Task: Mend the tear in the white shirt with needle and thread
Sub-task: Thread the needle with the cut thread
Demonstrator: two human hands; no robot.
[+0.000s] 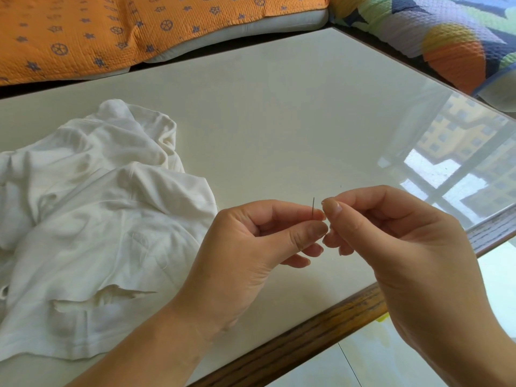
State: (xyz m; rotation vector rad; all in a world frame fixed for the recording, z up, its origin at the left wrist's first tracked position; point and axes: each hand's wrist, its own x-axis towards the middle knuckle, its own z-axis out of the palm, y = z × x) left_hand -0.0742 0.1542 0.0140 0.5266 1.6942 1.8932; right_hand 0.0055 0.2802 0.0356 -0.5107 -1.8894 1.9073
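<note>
Two hands meet above the near edge of the pale, glossy, wood-edged counter [279,107], well apart from the crumpled white cotton shirt [97,219] lying on its left side. The left hand [245,247] pinches a thin dark steel needle [313,207] between thumb and forefinger, low on the shaft. The needle's long axis stands nearly upright, with its free end pointing up and away from the person. The right hand [396,247] has thumb and forefinger pressed together just beside that free end, probably on a thread end, though the thread is too fine to make out.

The needle is light, stiff and slippery, so a pinch low on the shaft likely steadies it best and leaves the top clear. The shirt is soft, limp and light. Its ragged tear [111,296] runs roughly crosswise near the lower hem and faces up. It is probably best held by the cloth on either side of the tear, so the edges can be drawn together.
</note>
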